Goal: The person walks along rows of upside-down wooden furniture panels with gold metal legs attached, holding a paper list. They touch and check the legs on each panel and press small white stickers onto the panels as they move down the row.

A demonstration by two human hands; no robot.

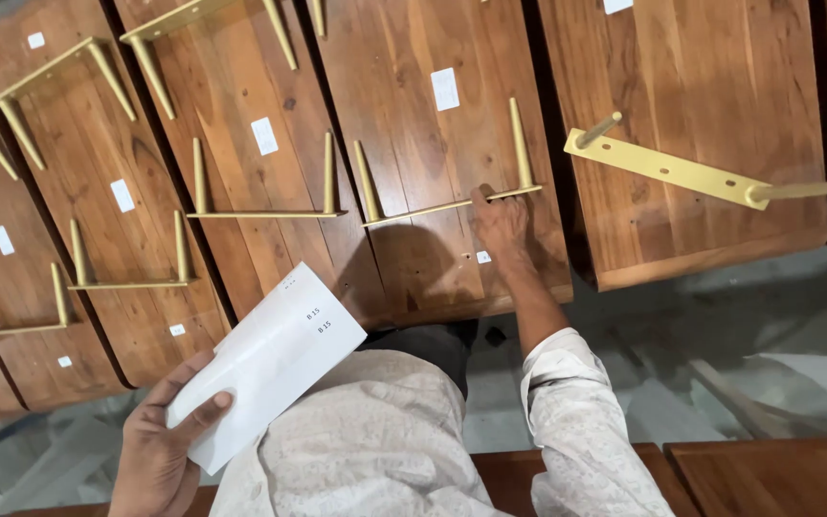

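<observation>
Left hand [160, 450] grips white paper [265, 359]; right hand [500, 225] presses open on a wooden panel [433, 144] above grey floor [720, 325].

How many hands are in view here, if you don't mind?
2. The left hand holds a white paper at lower left; the right hand touches a gold bracket on a wooden board.

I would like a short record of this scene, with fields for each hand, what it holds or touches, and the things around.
Left hand: holds a folded white paper sheet by its lower end.
Right hand: reaches forward, fingers on a brass leg bracket.
Bracket: mounted on a wooden panel, two tapered legs pointing up.
Nearby: more wooden panels in a row, each with similar brass brackets and small white stickers.
Floor: grey.
Clothing: light patterned shirt.
</observation>
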